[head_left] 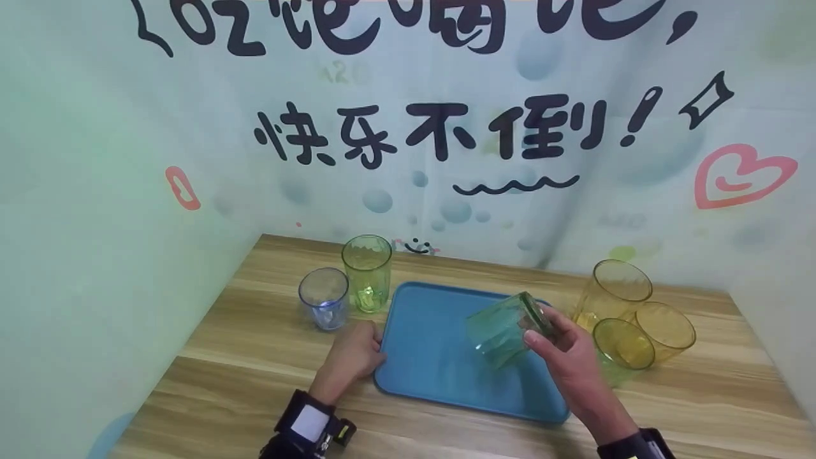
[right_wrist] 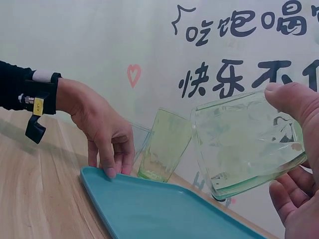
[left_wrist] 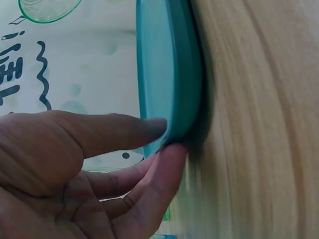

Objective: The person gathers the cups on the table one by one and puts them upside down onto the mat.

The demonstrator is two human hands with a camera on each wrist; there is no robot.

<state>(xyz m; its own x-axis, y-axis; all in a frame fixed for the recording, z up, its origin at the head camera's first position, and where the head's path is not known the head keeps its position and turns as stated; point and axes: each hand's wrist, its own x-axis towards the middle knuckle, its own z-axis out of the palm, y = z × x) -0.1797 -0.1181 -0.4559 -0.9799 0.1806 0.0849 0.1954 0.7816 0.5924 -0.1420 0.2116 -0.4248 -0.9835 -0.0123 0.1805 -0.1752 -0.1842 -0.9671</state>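
My left hand (head_left: 349, 358) pinches the near left part of a blue rectangular tray (head_left: 424, 357). In the left wrist view its thumb lies over the tray's rim (left_wrist: 187, 64) and the fingers touch from beneath. Over the right half of the tray, my right hand (head_left: 579, 370) holds a clear green glass (head_left: 500, 335) by its base end. That glass is tipped on its side, its mouth toward the left. The right wrist view shows the thumb on one side of the green glass (right_wrist: 244, 142) and fingers on the other.
Left of the tray stand a small blue-tinted glass (head_left: 324, 309) and a taller yellow-green glass (head_left: 368, 277). A cluster right of the tray holds a tall amber glass (head_left: 612, 290), another amber glass (head_left: 672, 331) and a yellow-green one (head_left: 623, 344). A printed backdrop hangs behind the wooden table (head_left: 236, 331).
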